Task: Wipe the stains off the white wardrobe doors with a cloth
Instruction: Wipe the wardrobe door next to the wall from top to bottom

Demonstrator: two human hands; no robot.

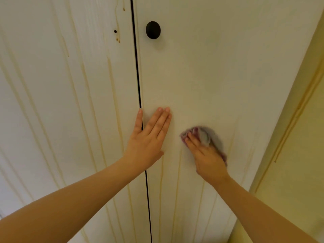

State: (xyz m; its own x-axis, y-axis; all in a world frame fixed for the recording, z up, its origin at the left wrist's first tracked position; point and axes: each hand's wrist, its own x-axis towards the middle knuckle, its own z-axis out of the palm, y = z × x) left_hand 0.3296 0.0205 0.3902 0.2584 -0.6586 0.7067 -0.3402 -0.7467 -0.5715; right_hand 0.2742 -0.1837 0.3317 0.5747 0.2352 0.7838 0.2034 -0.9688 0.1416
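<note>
While your left hand (149,137) lies flat and relaxed against the wardrobe, fingers straight and pointing up and holding nothing, your right hand (205,155) holds the cloth (208,135) pressed to the right door (210,76). Your left palm spans the dark gap (137,76) between the two doors, with the thumb on the edge of the left door (70,85) and the other fingers on the right one. The cloth is grey with a purple edge, bunched and blurred. It sits just beside your left hand, low on the right door and well below the round black knob (153,30). Two of your right fingers lie on top of it, and a fold of it covers the rest, so you cannot see how those are curled. Yellowish streaks run down the grooves of both doors. On the left door, near the gap and about level with the knob, you have a small dark hole (115,31) with brown spots (117,39) just under it. A yellow wall (298,155) borders the wardrobe on the right.
</note>
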